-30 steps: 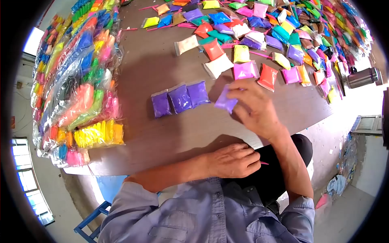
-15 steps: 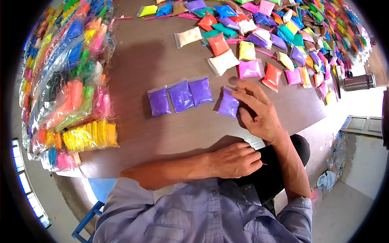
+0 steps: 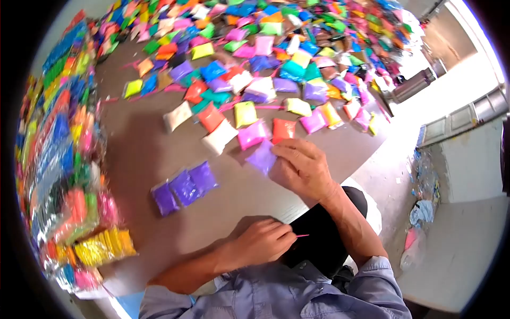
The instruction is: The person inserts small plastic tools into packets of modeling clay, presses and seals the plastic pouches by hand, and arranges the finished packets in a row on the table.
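My right hand (image 3: 304, 169) pinches a light purple packet (image 3: 261, 157) by its edge, just in front of the heap. Three darker purple packets (image 3: 184, 187) lie side by side on the table to the left of it. Near the table's front edge, my left hand (image 3: 267, 240) is closed around a thin pink stick (image 3: 302, 235), whose end pokes out past the fingers. A pink packet (image 3: 254, 134), a red packet (image 3: 284, 129) and a white packet (image 3: 220, 136) rest just beyond the right hand.
Many coloured packets (image 3: 212, 72) are spread across the far side of the brown table (image 3: 133, 159). Large clear bags of packets are stacked along the left edge, with a bag of yellow packets (image 3: 106, 245) at the front. A metal cylinder (image 3: 413, 86) stands at the right.
My right hand has lifted the purple packet off the table and carried it away from the other three, toward the heap. The view has turned. My left hand still grips the pink stick.
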{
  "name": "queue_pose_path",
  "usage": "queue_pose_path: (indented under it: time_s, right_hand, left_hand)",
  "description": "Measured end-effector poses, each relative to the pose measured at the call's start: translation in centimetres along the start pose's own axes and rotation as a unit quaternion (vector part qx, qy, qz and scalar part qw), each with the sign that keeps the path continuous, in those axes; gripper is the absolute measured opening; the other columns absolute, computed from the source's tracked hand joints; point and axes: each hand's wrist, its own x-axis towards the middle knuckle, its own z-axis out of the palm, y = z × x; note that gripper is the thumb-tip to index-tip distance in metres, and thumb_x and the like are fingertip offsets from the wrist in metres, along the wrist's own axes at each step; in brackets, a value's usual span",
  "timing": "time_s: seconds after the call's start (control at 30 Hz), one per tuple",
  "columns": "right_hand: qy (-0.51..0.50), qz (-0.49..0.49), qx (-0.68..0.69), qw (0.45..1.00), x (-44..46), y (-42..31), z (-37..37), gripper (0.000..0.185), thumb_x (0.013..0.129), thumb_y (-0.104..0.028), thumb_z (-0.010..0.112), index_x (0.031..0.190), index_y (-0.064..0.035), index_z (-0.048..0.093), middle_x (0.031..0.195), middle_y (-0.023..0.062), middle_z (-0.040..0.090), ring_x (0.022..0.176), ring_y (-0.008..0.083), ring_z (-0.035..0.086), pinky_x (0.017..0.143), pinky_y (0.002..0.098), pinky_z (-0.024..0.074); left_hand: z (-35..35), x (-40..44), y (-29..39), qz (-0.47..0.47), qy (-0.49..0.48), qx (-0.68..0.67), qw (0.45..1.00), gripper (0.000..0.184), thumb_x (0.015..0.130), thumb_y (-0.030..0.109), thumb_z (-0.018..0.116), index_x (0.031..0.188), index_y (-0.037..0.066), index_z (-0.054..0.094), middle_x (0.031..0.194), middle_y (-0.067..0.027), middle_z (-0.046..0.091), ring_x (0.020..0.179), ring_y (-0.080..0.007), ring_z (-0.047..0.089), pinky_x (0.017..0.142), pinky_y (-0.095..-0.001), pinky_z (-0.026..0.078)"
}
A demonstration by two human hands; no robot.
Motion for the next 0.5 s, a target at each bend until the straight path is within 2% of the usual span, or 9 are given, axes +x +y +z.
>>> queue_pose_path:
  time_s: [0.03, 0.1, 0.17, 0.23, 0.27, 0.3, 0.4, 0.43, 0.5]
  right_hand:
    - [0.038, 0.047, -0.004, 0.998, 0.0, 0.4, -1.0, 0.030, 0.084, 0.001, 0.076, 0.113, -0.0058, 0.077, 0.114, 0.0121, 0.073, 0.099, 0.0331, 0.073, 0.083, 0.0426, 0.0599]
    - [0.093, 0.066, -0.042, 0.993, 0.6, 2.0, -3.1, 0.029, 0.085, 0.002, 0.076, 0.113, -0.0052, 0.077, 0.112, 0.0130, 0.074, 0.097, 0.0333, 0.074, 0.082, 0.0418, 0.0600]
    - [0.146, 0.082, -0.075, 0.983, 1.3, 4.4, -5.0, 0.029, 0.086, 0.002, 0.076, 0.114, -0.0047, 0.077, 0.110, 0.0138, 0.074, 0.095, 0.0336, 0.074, 0.081, 0.0410, 0.0601]
    - [0.220, 0.118, -0.118, 0.961, 1.7, 6.9, -6.4, 0.025, 0.088, 0.001, 0.077, 0.113, -0.0042, 0.077, 0.108, 0.0141, 0.074, 0.091, 0.0315, 0.075, 0.079, 0.0392, 0.0598]
    - [0.233, 0.144, -0.115, 0.955, 1.7, 7.7, -7.0, 0.021, 0.091, -0.004, 0.077, 0.112, -0.0056, 0.077, 0.109, 0.0132, 0.074, 0.090, 0.0296, 0.076, 0.077, 0.0385, 0.0594]
    - [0.238, 0.146, -0.117, 0.953, 1.6, 8.3, -7.4, 0.021, 0.091, -0.004, 0.077, 0.112, -0.0056, 0.077, 0.109, 0.0132, 0.074, 0.090, 0.0296, 0.076, 0.077, 0.0385, 0.0594]
    - [0.202, 0.256, -0.167, 0.930, 1.2, 9.5, -7.7, 0.019, 0.094, -0.013, 0.076, 0.113, -0.0102, 0.077, 0.110, 0.0124, 0.074, 0.088, 0.0303, 0.075, 0.076, 0.0383, 0.0587]
    - [0.206, 0.256, -0.165, 0.930, 0.8, 9.6, -7.6, 0.019, 0.094, -0.013, 0.076, 0.113, -0.0102, 0.077, 0.110, 0.0124, 0.074, 0.088, 0.0303, 0.075, 0.076, 0.0383, 0.0587]
    - [0.203, 0.235, -0.174, 0.935, -0.1, 10.1, -6.8, 0.022, 0.091, -0.007, 0.078, 0.113, -0.0053, 0.078, 0.101, 0.0113, 0.073, 0.081, 0.0224, 0.073, 0.073, 0.0335, 0.0587]
  left_hand:
    - [-0.2, 0.1, 0.1, -0.017, -0.001, 0.005, 1.000, 0.011, 0.089, 0.012, 0.070, 0.082, 0.009, 0.062, 0.083, -0.0065, 0.060, 0.082, -0.0257, 0.067, 0.074, -0.0387, 0.056]
    - [-0.9, 0.8, 0.4, -0.003, 0.006, 0.004, 1.000, 0.006, 0.086, 0.010, 0.072, 0.084, 0.010, 0.066, 0.085, -0.0059, 0.063, 0.084, -0.0253, 0.069, 0.072, -0.0373, 0.057]
    - [-1.5, 1.5, 0.3, -0.025, 0.046, -0.001, 0.999, 0.015, 0.082, 0.005, 0.084, 0.092, 0.007, 0.073, 0.092, -0.0059, 0.073, 0.078, -0.0257, 0.074, 0.073, -0.0366, 0.061]
    - [-1.4, 2.0, 0.1, -0.022, 0.045, -0.005, 0.999, 0.016, 0.083, 0.003, 0.085, 0.092, 0.006, 0.073, 0.090, -0.0070, 0.074, 0.078, -0.0264, 0.075, 0.072, -0.0365, 0.061]
    - [-1.0, 1.9, 0.0, -0.074, 0.055, -0.043, 0.995, 0.014, 0.084, 0.003, 0.084, 0.092, 0.006, 0.073, 0.090, -0.0077, 0.074, 0.079, -0.0266, 0.075, 0.071, -0.0363, 0.061]
    - [-0.7, 1.8, 0.0, -0.128, 0.065, -0.079, 0.986, 0.013, 0.086, 0.003, 0.083, 0.092, 0.005, 0.073, 0.089, -0.0083, 0.074, 0.079, -0.0268, 0.075, 0.071, -0.0361, 0.060]
    - [-0.3, 1.4, -0.2, -0.170, 0.037, -0.088, 0.981, 0.012, 0.086, 0.005, 0.080, 0.096, 0.007, 0.073, 0.095, -0.0091, 0.074, 0.084, -0.0309, 0.074, 0.076, -0.0395, 0.060]
    - [-0.2, 1.7, -0.3, -0.169, 0.034, -0.084, 0.981, 0.012, 0.086, 0.005, 0.080, 0.096, 0.007, 0.073, 0.095, -0.0091, 0.074, 0.084, -0.0309, 0.074, 0.076, -0.0395, 0.060]
    - [0.0, 2.3, -0.4, -0.213, 0.063, -0.119, 0.968, 0.011, 0.089, 0.008, 0.079, 0.098, 0.008, 0.073, 0.095, -0.0104, 0.073, 0.084, -0.0327, 0.074, 0.074, -0.0415, 0.060]
